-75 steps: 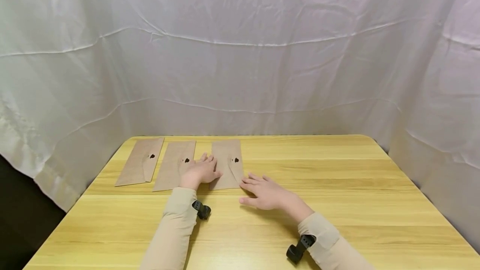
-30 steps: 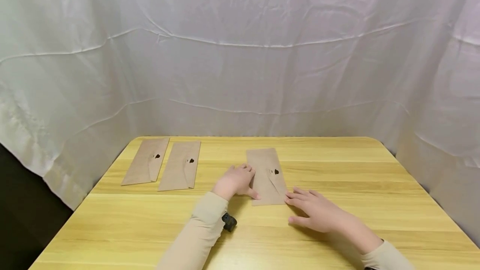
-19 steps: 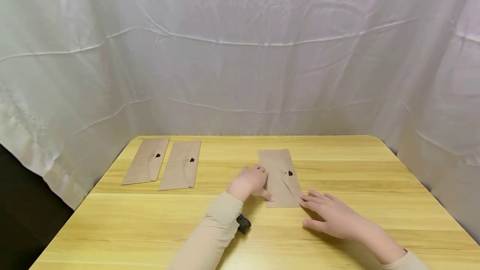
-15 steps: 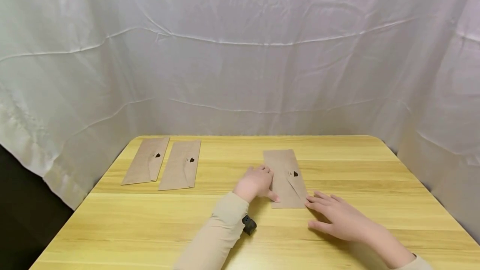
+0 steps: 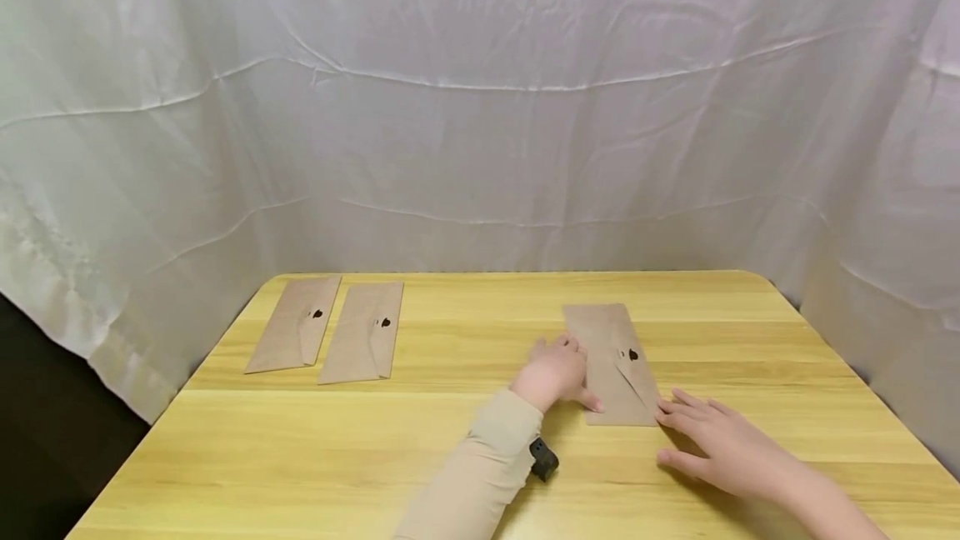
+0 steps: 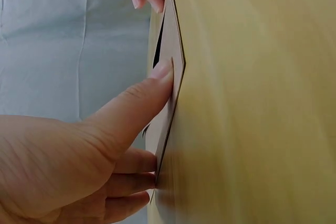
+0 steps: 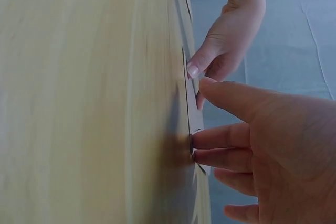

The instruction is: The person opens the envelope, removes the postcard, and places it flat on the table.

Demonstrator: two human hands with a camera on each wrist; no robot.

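Note:
A brown paper envelope point(image 5: 609, 369) with a small black mark beside its flap lies on the table, right of the middle. My left hand point(image 5: 557, 375) is at its left edge; in the left wrist view the straight thumb point(image 6: 140, 103) presses on the envelope point(image 6: 170, 40) near its front corner, and the other fingers touch its side. The fingertips of my right hand point(image 5: 723, 448) touch the envelope's lower right edge. In the right wrist view that hand's fingers point(image 7: 223, 136) are extended, with the thumb held off the paper. Both hands' undersides are hidden in the head view.
Two similar brown envelopes, an outer one point(image 5: 288, 327) and an inner one point(image 5: 363, 336), lie side by side at the back left of the wooden table point(image 5: 300, 457). A pale curtain point(image 5: 480, 148) hangs around the back and sides. A black wrist camera point(image 5: 543, 458) sits on the left sleeve.
Both hands have moved right and slightly nearer to me, and the third envelope has slid along between them from beside the other two. Those two envelopes have stayed put.

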